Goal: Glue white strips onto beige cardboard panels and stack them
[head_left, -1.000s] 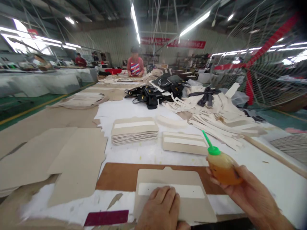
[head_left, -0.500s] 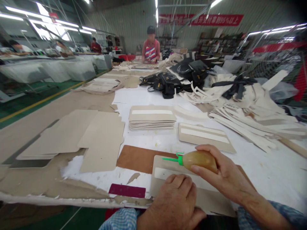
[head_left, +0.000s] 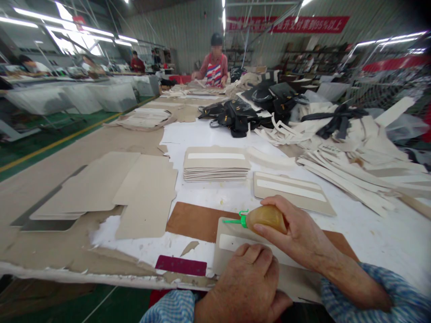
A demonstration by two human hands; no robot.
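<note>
My right hand [head_left: 298, 231] is wrapped round a squeeze glue bottle [head_left: 267, 218], amber with a green nozzle. The bottle lies nearly level, its tip pointing left over the upper left corner of a beige panel [head_left: 220, 255] with a white strip across it. My left hand [head_left: 247, 278] presses on this panel with curled fingers held together, hiding its middle and near edge. Under the panel's far side lies a brown sheet [head_left: 191, 220], showing on both sides. Left of my left hand is a small maroon strip [head_left: 181, 265].
Ahead stand a stack of beige panels [head_left: 216, 163] and a striped panel [head_left: 292, 193]. Loose beige pieces [head_left: 144, 197] lie left. Black bags [head_left: 235, 116] and off-white strips [head_left: 343, 179] are heaped right. A person in an apron [head_left: 214, 69] stands at the table's far end.
My right hand has moved left with the glue bottle, bringing the nozzle tip nearer the panel's left corner. My left hand stays on the panel. The view has shifted slightly.
</note>
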